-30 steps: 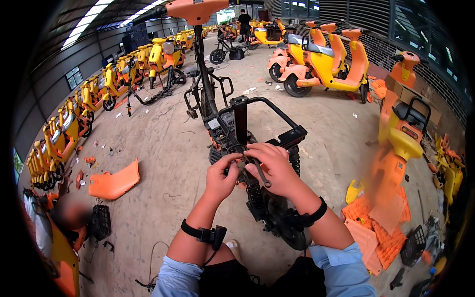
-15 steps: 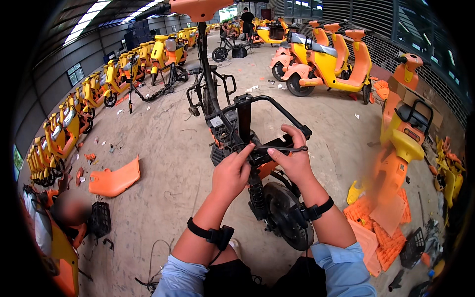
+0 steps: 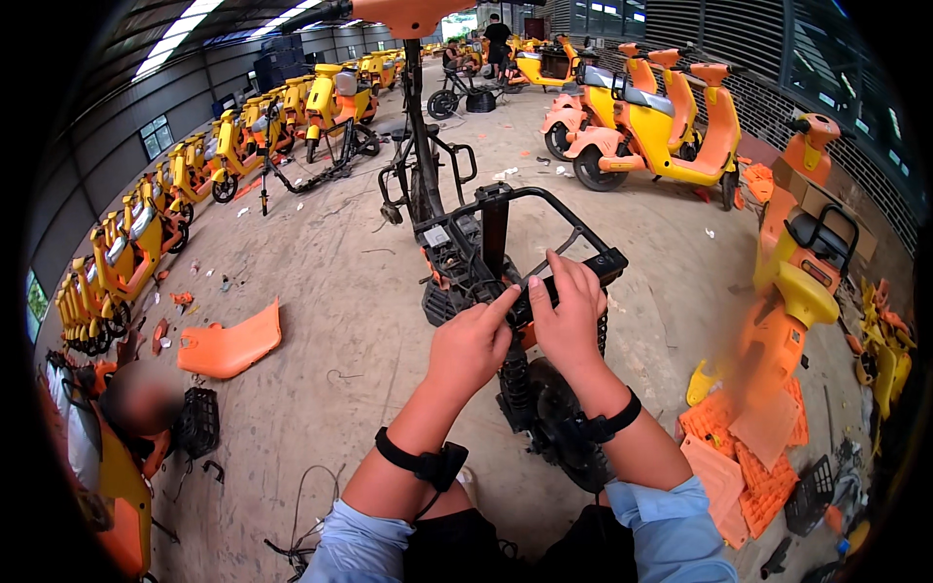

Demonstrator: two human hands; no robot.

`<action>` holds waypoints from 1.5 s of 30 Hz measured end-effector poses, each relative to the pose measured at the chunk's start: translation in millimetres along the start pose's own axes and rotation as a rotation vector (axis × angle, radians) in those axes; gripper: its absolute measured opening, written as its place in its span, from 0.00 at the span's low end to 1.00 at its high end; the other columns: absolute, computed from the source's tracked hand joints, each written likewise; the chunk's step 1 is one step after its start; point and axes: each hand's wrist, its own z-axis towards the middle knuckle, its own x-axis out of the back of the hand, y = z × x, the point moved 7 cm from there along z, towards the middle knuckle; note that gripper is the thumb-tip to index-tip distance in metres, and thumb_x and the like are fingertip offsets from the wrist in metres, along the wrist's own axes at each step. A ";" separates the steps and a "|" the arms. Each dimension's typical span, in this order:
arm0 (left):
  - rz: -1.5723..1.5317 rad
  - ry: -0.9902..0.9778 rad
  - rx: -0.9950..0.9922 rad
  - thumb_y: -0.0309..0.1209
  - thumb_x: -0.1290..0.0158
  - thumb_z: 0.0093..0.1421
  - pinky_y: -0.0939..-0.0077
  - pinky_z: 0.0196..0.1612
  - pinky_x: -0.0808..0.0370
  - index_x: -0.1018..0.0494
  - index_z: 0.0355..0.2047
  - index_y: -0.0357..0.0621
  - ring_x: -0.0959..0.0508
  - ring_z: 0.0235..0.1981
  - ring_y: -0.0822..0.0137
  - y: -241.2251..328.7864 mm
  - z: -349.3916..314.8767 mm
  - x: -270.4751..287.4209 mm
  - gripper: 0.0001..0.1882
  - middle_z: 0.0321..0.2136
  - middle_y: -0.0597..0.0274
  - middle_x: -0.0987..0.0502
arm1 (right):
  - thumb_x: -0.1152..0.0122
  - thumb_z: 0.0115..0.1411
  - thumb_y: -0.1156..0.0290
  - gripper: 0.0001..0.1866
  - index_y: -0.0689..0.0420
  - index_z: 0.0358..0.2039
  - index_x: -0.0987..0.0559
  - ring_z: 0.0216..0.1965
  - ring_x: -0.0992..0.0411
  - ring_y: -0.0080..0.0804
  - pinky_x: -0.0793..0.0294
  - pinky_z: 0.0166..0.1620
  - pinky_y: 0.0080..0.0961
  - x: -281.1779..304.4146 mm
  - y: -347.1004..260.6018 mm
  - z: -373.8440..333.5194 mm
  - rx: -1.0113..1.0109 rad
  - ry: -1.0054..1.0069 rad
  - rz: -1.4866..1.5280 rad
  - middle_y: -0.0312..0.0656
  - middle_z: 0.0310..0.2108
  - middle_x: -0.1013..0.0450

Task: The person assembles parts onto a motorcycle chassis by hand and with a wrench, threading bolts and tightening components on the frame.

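Observation:
Both hands work at the back of a stripped black scooter frame (image 3: 494, 228), just under its rear rack (image 3: 556, 199). My left hand (image 3: 471, 340) is closed except for its index finger, whose tip reaches the frame below the rack; whatever is at the fingertip is too small to tell. Close beside it, my right hand (image 3: 571, 316) lies over the rack's rear bar with its thumb up and fingers bent. The dark metal wrench seen in it earlier is now hidden by the hand. Beneath are a shock absorber (image 3: 515, 389) and the rear wheel (image 3: 559, 413).
An orange panel (image 3: 233, 340) lies on the floor to the left. Orange panels (image 3: 714, 476) and a black basket (image 3: 809, 496) are at the right. Yellow-orange scooters (image 3: 671, 131) stand on both sides. Loose cable (image 3: 316, 496) lies near my feet. Two people (image 3: 497, 44) are far back.
My right hand has turned and moved in toward the left hand, so the wrench it held across the frame no longer shows. The whole view has shifted slightly.

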 end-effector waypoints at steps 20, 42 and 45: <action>-0.163 -0.268 0.189 0.32 0.47 0.63 0.54 0.34 0.21 0.36 0.71 0.57 0.17 0.32 0.44 2.7 -4.9 -14.4 0.34 0.31 0.49 0.17 | 0.38 0.66 0.50 0.35 0.65 0.63 0.27 0.67 0.35 0.50 0.47 0.67 0.46 -1.6 -36.9 -2.6 0.179 -0.345 0.159 0.56 0.60 0.27; -0.503 -0.395 0.234 0.26 0.45 0.63 0.67 0.38 0.22 0.20 0.38 0.37 0.15 0.33 0.61 -23.8 -28.4 -42.9 0.07 0.29 0.52 0.16 | 0.34 0.61 0.64 0.23 0.58 0.56 0.23 0.63 0.33 0.42 0.44 0.64 0.44 5.0 -37.0 -13.5 0.326 -0.240 0.161 0.44 0.57 0.26; -0.318 -0.403 0.284 0.29 0.45 0.64 0.68 0.34 0.24 0.21 0.35 0.35 0.19 0.27 0.65 -36.1 -29.6 -42.9 0.08 0.25 0.51 0.18 | 0.32 0.58 0.67 0.23 0.57 0.54 0.22 0.62 0.32 0.43 0.41 0.63 0.44 9.4 -38.0 -20.5 0.378 -0.157 0.128 0.44 0.58 0.27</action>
